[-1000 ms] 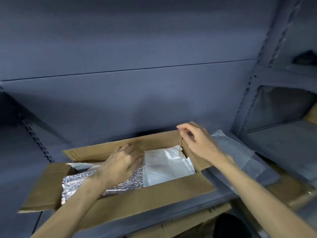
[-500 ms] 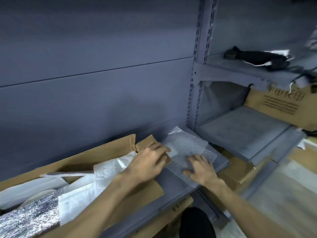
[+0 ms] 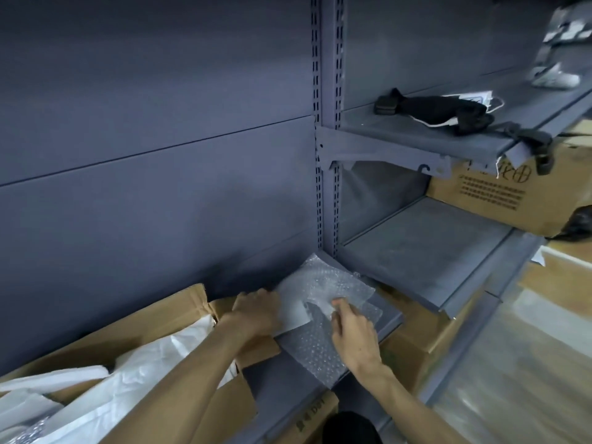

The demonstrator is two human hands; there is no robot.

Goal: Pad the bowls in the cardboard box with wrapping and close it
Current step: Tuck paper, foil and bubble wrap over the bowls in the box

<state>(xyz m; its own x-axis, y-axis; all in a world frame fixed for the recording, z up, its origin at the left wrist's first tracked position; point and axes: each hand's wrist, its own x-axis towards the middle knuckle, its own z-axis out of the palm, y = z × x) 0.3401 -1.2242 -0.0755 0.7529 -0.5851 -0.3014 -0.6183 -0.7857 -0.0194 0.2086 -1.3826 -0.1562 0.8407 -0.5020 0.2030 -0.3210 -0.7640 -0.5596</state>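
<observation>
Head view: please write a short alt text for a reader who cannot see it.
Both hands, left and right, reach for bubble wrap on a grey shelf, beside an open cardboard box holding white wrapping.

Both hands on bubble wrap beside box

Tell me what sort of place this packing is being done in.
Probably a stockroom or warehouse. Grey metal shelving on slotted uprights lines the wall, printed cardboard cartons sit on the shelves, and bubble wrap lies beside an open cardboard box.
</observation>
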